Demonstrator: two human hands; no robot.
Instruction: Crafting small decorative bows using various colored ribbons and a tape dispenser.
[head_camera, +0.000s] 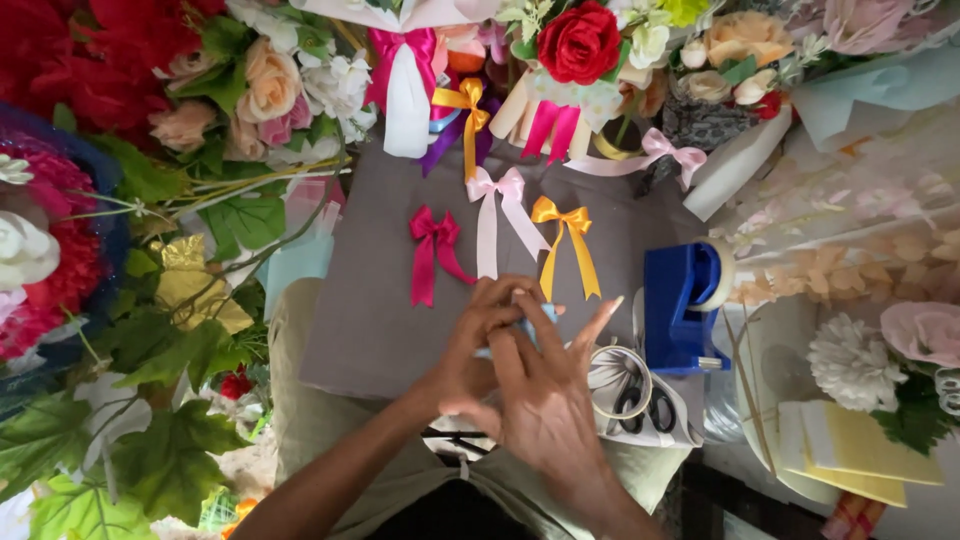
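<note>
Flat grey fabric board (380, 330) across the lap, ringed by artificial flower bouquets (260, 90). Blue plastic tape dispenser (680, 305) sits right of the hands. Left hand (475, 345) and right hand (545, 395) are pinched together over a pale blue ribbon piece (545, 315), fingers curled tight on it. Just above lie magenta satin bow (433, 250), pink satin bow (500, 215), golden satin bow (568, 240).

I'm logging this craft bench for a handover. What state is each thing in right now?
Light blue ribbon: pinched between both hands, mostly hidden.
Left hand: fingers closed on the ribbon.
Right hand: fingers on the ribbon, one finger extended.
Magenta bow: tied, lying flat on the grey board.
Pink bow: tied, flat.
Orange bow: tied, flat.
Blue tape dispenser: upright, roll loaded.
Scissors: closed, lying down.
</note>
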